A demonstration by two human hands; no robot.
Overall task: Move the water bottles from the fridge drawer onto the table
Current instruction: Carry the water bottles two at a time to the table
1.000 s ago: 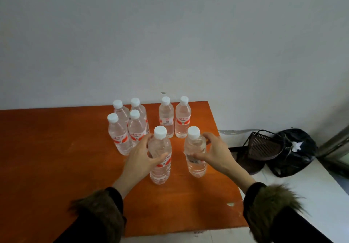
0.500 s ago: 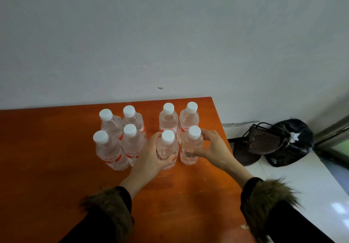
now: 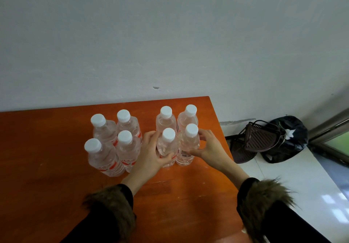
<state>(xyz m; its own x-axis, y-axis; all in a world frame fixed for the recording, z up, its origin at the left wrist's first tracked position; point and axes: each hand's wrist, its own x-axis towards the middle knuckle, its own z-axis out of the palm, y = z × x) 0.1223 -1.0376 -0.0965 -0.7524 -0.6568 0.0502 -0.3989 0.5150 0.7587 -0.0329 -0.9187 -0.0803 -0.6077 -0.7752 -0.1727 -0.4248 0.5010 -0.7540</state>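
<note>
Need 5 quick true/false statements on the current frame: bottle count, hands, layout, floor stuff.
1. Eight clear plastic water bottles with white caps stand on the orange wooden table. True.
2. The left hand grips a front bottle. True.
3. The right hand rests flat on the table. False: it holds the neighbouring bottle.
4. One bottle lies on its side. False: all stand upright.
5. A black plastic bag sits on the floor right of the table. True.
</note>
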